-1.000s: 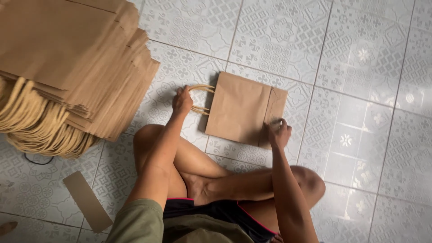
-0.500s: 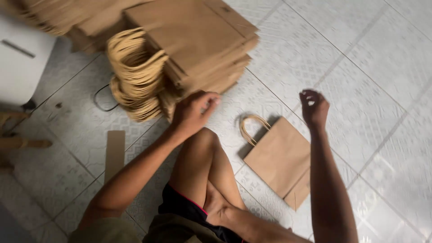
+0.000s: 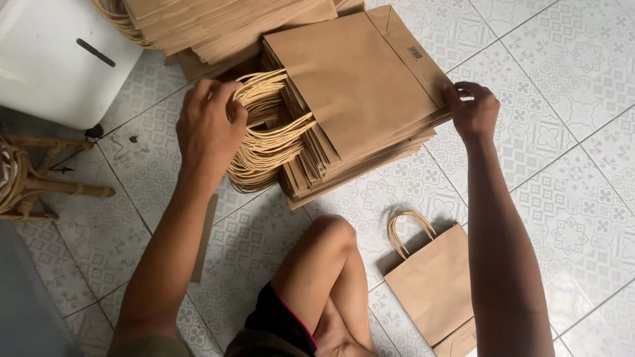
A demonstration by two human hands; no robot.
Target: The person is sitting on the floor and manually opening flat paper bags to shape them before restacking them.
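Note:
A thick stack of flat brown paper bags (image 3: pixel 357 99) lies on the tiled floor ahead of my knee. Their twisted paper handles (image 3: pixel 271 132) bunch out on the stack's left side. My left hand (image 3: pixel 208 122) grips that bundle of handles. My right hand (image 3: pixel 473 109) pinches the right-hand edge of the top bag on the stack. A single brown paper bag (image 3: pixel 436 281) with its handle up lies flat on the floor by my right forearm, touched by neither hand.
A second pile of brown bags (image 3: pixel 218 23) sits at the top. A white box-like thing (image 3: pixel 56 59) stands at upper left, a rattan piece (image 3: pixel 33 185) at far left. A brown cardboard strip (image 3: pixel 204 238) lies under my left arm. My bent leg (image 3: pixel 331 271) is in front.
My view swung from the single bag over to the stack. Both hands left the single bag on the floor; the left now grips the handles and the right the top bag's edge.

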